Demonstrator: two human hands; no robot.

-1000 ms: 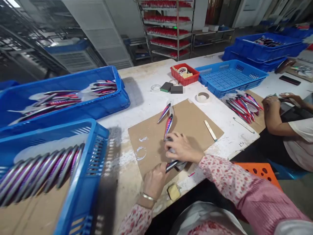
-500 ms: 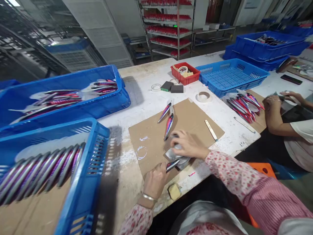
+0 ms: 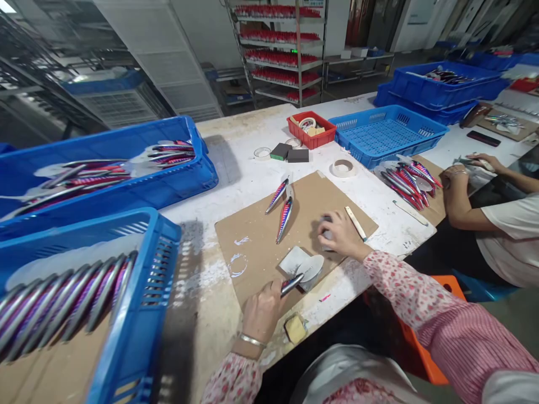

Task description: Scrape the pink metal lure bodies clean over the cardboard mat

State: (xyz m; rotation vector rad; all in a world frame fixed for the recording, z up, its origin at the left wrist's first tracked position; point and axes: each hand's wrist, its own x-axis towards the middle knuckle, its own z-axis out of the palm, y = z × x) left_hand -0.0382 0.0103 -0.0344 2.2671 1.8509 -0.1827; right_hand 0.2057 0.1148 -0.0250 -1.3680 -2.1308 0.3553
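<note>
My left hand [image 3: 263,311] is closed around a fishing lure [image 3: 292,284] with a dark, shiny body. Its pale, rounded lip [image 3: 311,268] lies on a whitish flat block [image 3: 293,259] near the cardboard's front edge. To the right, my right hand [image 3: 343,234] has its fingers curled over a small grey block [image 3: 324,231], partly hidden under them, at the cardboard. Two more lures, one striped pink and blue [image 3: 285,219] and one beside it [image 3: 276,196], lie on the cardboard sheet [image 3: 236,227] beyond my hands.
Blue crates of lures [image 3: 168,230] stand at left. A white-handled knife [image 3: 356,223] lies right of my right hand. Farther back are a tape roll [image 3: 343,168], dark blocks [image 3: 298,155], a red bin [image 3: 322,139] and a blue basket [image 3: 370,160]. A co-worker's arm [image 3: 458,196] is at right.
My right hand has moved right, off the lure's lip and the whitish block, carrying the grey block and uncovering them. My left hand still holds the lure in place.
</note>
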